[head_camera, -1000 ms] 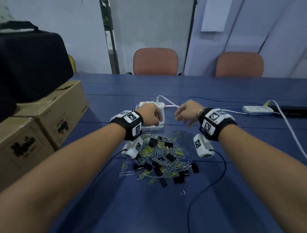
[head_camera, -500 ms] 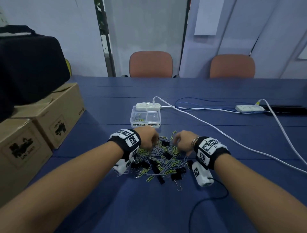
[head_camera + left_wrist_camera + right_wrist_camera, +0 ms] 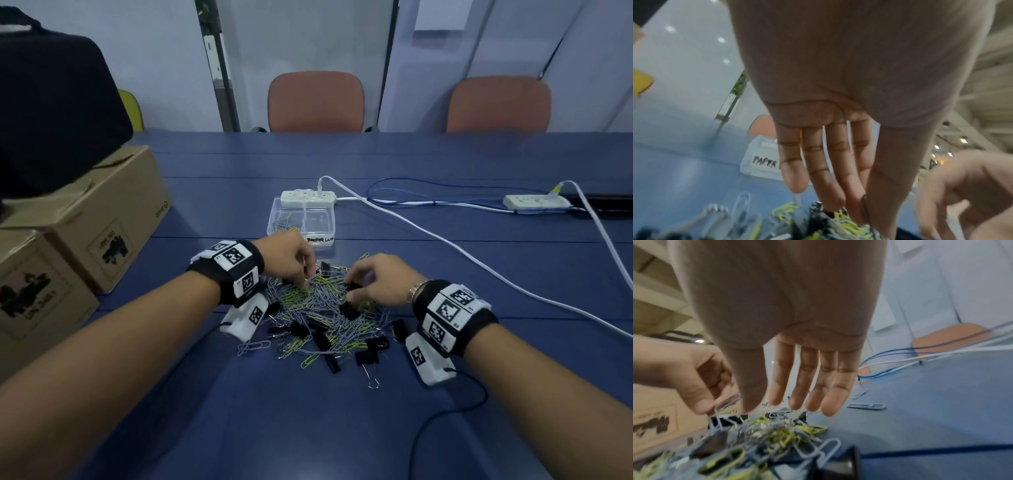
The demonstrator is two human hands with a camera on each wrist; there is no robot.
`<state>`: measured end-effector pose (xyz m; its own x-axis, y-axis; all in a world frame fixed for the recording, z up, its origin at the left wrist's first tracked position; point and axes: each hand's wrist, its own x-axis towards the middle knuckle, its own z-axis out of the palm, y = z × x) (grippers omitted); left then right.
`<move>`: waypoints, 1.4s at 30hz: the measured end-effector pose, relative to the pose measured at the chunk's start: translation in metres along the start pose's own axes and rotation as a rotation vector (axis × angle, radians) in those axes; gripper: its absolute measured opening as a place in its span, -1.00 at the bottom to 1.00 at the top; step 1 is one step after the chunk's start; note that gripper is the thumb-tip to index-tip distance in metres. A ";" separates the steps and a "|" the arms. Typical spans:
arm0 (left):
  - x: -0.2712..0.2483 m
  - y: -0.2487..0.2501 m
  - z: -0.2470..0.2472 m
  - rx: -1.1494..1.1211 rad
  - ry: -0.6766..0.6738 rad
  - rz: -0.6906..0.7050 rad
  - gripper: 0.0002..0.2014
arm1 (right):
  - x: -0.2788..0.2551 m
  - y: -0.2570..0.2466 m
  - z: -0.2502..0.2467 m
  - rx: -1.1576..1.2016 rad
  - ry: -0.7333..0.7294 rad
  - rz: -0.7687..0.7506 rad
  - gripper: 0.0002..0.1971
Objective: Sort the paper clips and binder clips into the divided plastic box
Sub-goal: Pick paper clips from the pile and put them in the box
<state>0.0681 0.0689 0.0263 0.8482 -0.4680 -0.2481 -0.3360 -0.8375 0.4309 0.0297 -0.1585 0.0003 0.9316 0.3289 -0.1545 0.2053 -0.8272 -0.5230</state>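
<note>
Left hand (image 3: pixel 286 258) covers the divided box's (image 3: pixel 301 219) near-left corner and half its label, and both hands' fingertips vanish into the blurred clip pile (image 3: pixel 318 318)

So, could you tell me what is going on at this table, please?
A person is sorting a mixed pile of grey and yellow-green paper clips and black binder clips on the blue table. Both hands are down in the pile: the left hand pinches a clip at its far edge, the right hand picks at a black binder clip. The clear divided plastic box beyond holds only a few paper clips in its left compartment.
</note>
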 end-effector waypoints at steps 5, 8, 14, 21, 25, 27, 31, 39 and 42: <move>-0.001 0.006 0.000 0.351 0.058 -0.060 -0.86 | -0.003 -0.002 0.009 -0.179 -0.038 -0.121 -0.68; -0.001 0.014 0.008 0.312 0.073 0.073 -0.77 | -0.005 -0.001 0.008 -0.183 -0.025 -0.115 -0.88; 0.003 0.026 0.028 0.291 -0.093 0.184 -0.49 | -0.015 0.001 0.000 -0.306 0.034 0.005 -0.89; 0.013 0.024 0.029 0.346 -0.100 0.161 -0.46 | -0.003 0.019 -0.017 -0.292 0.128 0.151 -0.94; 0.018 0.025 0.031 0.340 -0.100 0.157 -0.61 | 0.033 0.042 -0.017 -0.275 0.219 0.312 -0.71; 0.019 0.027 0.032 0.355 -0.089 0.164 -0.67 | 0.047 0.044 -0.012 -0.295 0.137 0.383 -0.52; 0.021 0.027 0.033 0.381 -0.067 0.191 -0.76 | 0.064 0.027 0.001 -0.349 0.068 0.393 -0.17; 0.020 0.017 0.031 0.375 -0.056 0.204 -0.85 | 0.063 -0.007 0.008 -0.290 0.009 0.176 -0.72; 0.020 0.013 0.028 0.379 -0.056 0.198 -0.83 | 0.057 -0.013 0.003 -0.242 -0.029 0.181 -0.67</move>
<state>0.0689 0.0403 0.0027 0.7320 -0.6362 -0.2438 -0.6259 -0.7693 0.1284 0.0790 -0.1276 -0.0038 0.9513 0.1760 -0.2530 0.1051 -0.9569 -0.2708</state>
